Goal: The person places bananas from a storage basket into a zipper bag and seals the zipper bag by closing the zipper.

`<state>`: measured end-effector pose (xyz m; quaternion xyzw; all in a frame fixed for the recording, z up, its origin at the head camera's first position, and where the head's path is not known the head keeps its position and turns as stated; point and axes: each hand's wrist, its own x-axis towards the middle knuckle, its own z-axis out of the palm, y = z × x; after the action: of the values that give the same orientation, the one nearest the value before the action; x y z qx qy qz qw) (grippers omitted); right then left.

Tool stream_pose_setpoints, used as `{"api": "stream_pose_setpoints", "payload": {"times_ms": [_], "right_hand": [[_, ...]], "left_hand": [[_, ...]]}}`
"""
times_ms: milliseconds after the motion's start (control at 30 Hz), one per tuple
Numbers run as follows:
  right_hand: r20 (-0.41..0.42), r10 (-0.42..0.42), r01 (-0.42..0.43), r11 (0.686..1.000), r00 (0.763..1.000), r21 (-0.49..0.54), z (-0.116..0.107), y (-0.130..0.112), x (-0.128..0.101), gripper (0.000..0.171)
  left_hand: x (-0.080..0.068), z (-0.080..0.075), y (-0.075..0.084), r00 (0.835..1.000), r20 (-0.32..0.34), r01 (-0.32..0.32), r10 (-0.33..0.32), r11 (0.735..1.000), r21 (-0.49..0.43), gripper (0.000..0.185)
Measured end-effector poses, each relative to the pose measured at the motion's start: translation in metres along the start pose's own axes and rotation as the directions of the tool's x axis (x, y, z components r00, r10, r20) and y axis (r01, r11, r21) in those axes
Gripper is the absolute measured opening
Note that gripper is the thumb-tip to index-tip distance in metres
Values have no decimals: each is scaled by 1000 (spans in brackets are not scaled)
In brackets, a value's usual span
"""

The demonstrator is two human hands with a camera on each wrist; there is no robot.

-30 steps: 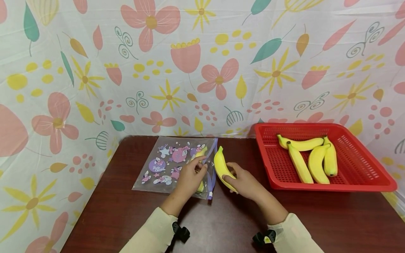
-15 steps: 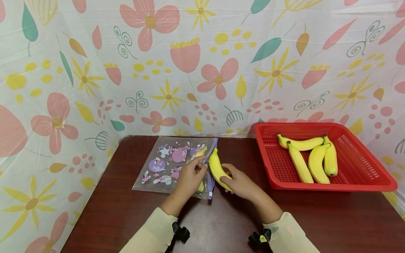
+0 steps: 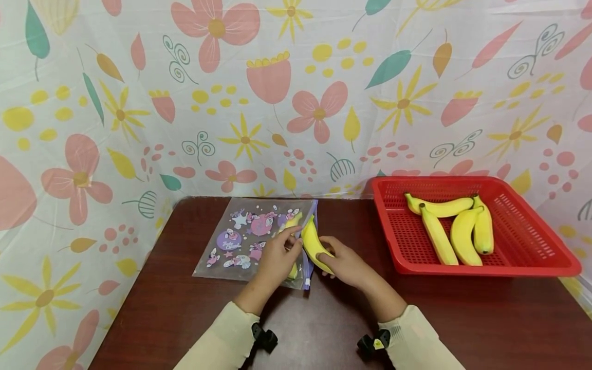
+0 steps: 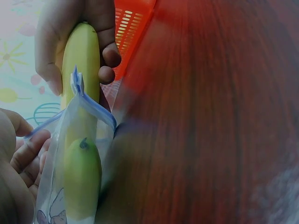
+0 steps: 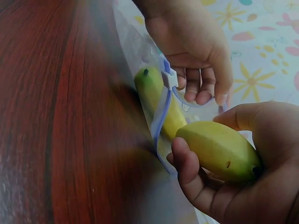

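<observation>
My right hand (image 3: 346, 264) grips a yellow banana (image 3: 312, 241) by its lower end, thumb on top and fingers beneath. The banana's stem end is at the mouth of a clear printed zip bag (image 3: 250, 231), lying flat with its purple zip edge (image 5: 163, 112) toward the right. In the left wrist view that banana's far part shows through the plastic. My left hand (image 3: 277, 257) pinches the bag's upper edge between thumb and finger, holding the mouth apart. Another banana (image 4: 83, 182) lies inside the bag, partly covered by the left hand in the head view.
A red perforated basket (image 3: 532, 231) stands on the right of the dark wooden table (image 3: 185, 324), with several bananas (image 3: 466, 236) in it. Behind and to the left hangs a floral-printed cloth (image 3: 319, 113).
The right hand has moved left with its banana, bringing the stem end from beside the bag to its mouth. My left hand has kept its place on the bag's edge.
</observation>
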<state>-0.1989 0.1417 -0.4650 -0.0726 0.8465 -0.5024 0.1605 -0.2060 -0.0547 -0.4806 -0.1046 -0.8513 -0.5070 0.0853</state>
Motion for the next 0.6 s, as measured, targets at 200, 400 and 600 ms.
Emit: {"api": "stream_pose_setpoints", "payload": {"times_ms": [200,400,600], "right_hand": [[13,-20,20,999,1000,34,3,-2,2,53],[9,-23,23,998,1000,60,8,-3,5,48],[-5,-29,29,998,1000,59,12,-3,7,48]], "left_hand": [[0,-1,0,1000,-1,-8,8,1000,1,33],[1,0,0,1000,-4,-8,8,1000,9,33],[1,1,0,1000,-9,-12,12,1000,6,33]]}}
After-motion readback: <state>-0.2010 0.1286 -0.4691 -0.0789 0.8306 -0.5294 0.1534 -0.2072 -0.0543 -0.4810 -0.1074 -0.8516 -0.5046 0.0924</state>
